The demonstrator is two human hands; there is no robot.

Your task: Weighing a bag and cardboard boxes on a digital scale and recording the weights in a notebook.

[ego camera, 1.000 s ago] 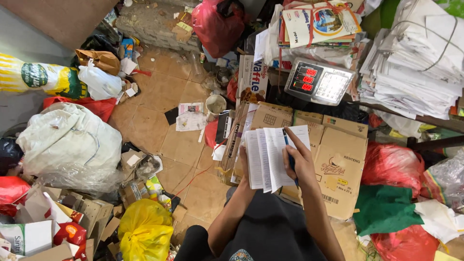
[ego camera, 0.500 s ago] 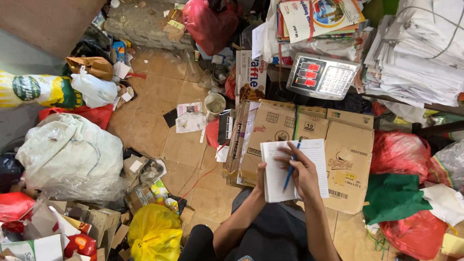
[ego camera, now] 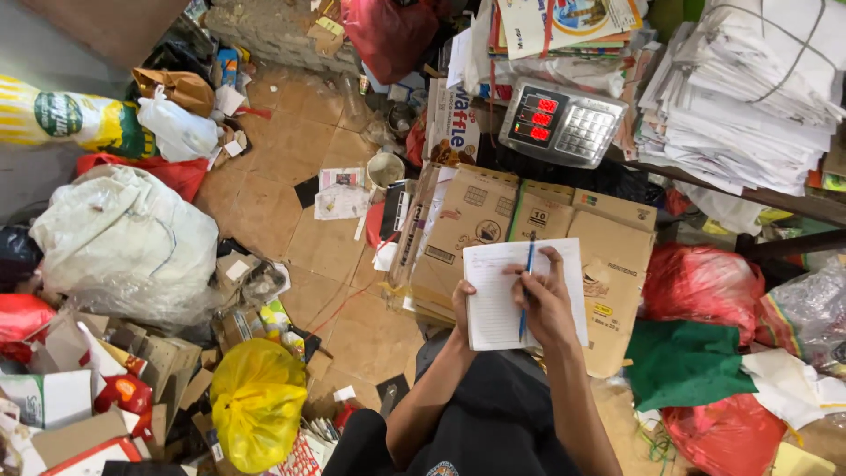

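The left hand [ego camera: 461, 304] grips the notebook's [ego camera: 502, 295] left edge over flattened cardboard boxes [ego camera: 493, 211]; the right hand [ego camera: 546, 300] pinches a blue pen [ego camera: 526, 286] on its page. Bare floor [ego camera: 264, 194] lies left.

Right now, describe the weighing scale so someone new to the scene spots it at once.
Start at the flattened brown cardboard boxes in the middle, where the right hand holds a blue pen over a white notebook. Look just beyond the boxes' far edge, left of the tied stack of white papers. The scale is the grey slab with red lit digits and a keypad, the only lit thing around.
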